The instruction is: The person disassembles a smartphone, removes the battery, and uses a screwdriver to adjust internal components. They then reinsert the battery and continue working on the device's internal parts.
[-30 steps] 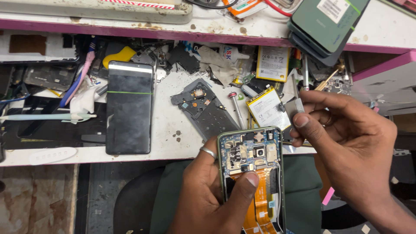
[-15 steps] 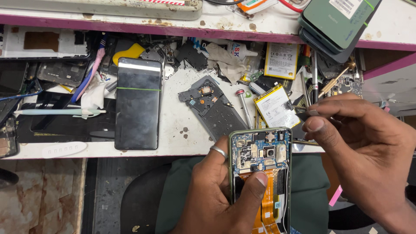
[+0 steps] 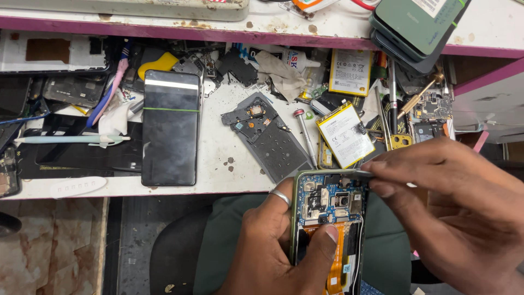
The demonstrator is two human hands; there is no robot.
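- A dark phone screen [image 3: 170, 128] lies flat at the middle left of the desk [image 3: 229, 147]: a tall black rectangle, unlit, with a pale reflective band near its top and a thin green line across it just below.
- At its 9 o'clock, a black glass panel [image 3: 82, 153] lies under a pale stylus-like tool.
- A yellow-edged battery with a white label [image 3: 345, 135] lies tilted at 3 o'clock from the screen.
- At that battery's 12 o'clock, a second battery label [image 3: 349, 72], white with a yellow border, lies nearly square-on.
- A white sticker [image 3: 434, 6] sits on the green phone back at the upper right.
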